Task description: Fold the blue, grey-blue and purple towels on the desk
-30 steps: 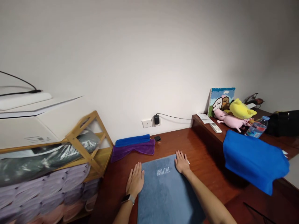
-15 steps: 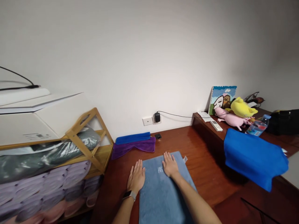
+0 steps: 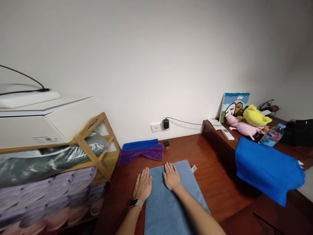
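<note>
A grey-blue towel (image 3: 168, 209) lies flat and lengthwise on the reddish-brown wooden table (image 3: 210, 169), a small white tag at its far right corner. My right hand (image 3: 172, 176) rests palm down on the towel near its far edge, fingers stretched out, and it covers the lettering there. At the towel's left edge lies my left hand (image 3: 143, 186), flat with its fingers out, partly on the wood; a watch sits on that wrist. Behind the towel are a folded purple cloth (image 3: 144, 154) and a folded blue cloth (image 3: 140, 144).
On the left stands a wooden rack (image 3: 107, 161) with slippers and a white box (image 3: 49, 130). A raised shelf at right holds plush toys (image 3: 244, 127), a remote (image 3: 227, 134), a bottle (image 3: 272, 135) and an overhanging blue cloth (image 3: 266, 166). A charger (image 3: 166, 123) is plugged into the wall.
My right hand has slid left across the towel, over the lettering that showed before. My left hand has stayed at the towel's left edge. The view has shifted slightly.
</note>
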`<control>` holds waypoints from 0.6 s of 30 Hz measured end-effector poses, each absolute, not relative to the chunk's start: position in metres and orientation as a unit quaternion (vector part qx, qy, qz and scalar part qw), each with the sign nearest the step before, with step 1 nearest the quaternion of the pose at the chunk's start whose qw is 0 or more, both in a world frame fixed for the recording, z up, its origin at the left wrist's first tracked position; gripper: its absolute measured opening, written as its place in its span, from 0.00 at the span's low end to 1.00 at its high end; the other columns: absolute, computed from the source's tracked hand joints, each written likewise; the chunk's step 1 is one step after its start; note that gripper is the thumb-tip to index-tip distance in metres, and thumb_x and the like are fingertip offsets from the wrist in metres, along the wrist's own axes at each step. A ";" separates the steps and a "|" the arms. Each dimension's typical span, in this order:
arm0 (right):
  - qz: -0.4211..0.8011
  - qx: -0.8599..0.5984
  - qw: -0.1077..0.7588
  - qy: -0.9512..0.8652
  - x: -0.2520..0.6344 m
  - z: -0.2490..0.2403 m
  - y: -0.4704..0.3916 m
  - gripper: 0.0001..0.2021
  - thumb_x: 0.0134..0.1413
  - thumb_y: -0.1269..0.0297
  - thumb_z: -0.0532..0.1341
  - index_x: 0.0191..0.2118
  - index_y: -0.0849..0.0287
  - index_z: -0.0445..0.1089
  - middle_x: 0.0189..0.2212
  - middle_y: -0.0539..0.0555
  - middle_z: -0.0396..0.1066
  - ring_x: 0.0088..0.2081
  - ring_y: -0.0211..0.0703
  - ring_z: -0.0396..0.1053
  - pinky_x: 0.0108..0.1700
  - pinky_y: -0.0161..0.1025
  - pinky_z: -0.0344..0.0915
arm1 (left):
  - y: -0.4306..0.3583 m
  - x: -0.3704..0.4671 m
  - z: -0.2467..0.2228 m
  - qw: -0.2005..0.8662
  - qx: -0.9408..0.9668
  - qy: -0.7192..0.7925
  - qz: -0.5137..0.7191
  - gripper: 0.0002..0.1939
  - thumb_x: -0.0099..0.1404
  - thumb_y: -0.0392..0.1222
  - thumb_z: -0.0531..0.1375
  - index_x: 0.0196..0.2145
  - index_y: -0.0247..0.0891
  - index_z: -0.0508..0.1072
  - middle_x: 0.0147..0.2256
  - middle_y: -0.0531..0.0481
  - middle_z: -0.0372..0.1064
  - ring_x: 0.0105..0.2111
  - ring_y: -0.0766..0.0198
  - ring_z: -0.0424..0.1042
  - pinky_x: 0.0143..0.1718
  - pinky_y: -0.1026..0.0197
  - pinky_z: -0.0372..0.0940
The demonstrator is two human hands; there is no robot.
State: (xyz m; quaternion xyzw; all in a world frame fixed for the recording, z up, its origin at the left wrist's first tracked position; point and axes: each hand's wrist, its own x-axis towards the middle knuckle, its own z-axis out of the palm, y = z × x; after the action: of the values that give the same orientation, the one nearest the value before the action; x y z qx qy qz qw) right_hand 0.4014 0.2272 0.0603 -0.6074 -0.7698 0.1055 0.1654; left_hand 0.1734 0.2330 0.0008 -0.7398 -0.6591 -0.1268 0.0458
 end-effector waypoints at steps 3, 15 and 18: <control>0.124 -0.615 0.152 -0.764 0.412 0.052 0.223 0.32 0.76 0.56 0.40 0.78 0.63 0.48 0.77 0.57 0.46 0.78 0.48 0.42 0.77 0.50 0.36 | 0.232 0.174 0.000 0.043 -0.739 -0.659 -0.134 0.33 0.77 0.47 0.40 0.73 0.33 0.57 0.73 0.41 0.56 0.73 0.55 0.56 0.74 0.43 0.50; 0.048 -0.683 0.169 -0.709 0.474 0.080 0.195 0.31 0.76 0.59 0.39 0.78 0.66 0.47 0.77 0.56 0.43 0.78 0.48 0.39 0.77 0.49 0.36 | 0.223 0.194 0.025 0.048 -0.758 -0.614 -0.215 0.33 0.78 0.49 0.42 0.74 0.32 0.57 0.73 0.37 0.55 0.74 0.52 0.55 0.73 0.43 0.54; 0.075 -0.626 0.193 -0.752 0.420 0.063 0.167 0.30 0.77 0.57 0.40 0.77 0.63 0.50 0.76 0.56 0.48 0.77 0.47 0.42 0.77 0.49 0.40 | 0.187 0.229 0.022 0.070 -0.793 -0.562 -0.224 0.31 0.77 0.44 0.43 0.74 0.36 0.58 0.74 0.41 0.56 0.74 0.54 0.53 0.74 0.44 0.52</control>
State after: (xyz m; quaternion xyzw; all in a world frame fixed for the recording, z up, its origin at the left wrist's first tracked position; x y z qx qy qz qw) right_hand 0.4201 0.1671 0.0633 -0.6263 -0.7517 0.0748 0.1926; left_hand 0.2291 0.1874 0.0219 -0.7930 -0.5623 -0.2238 0.0701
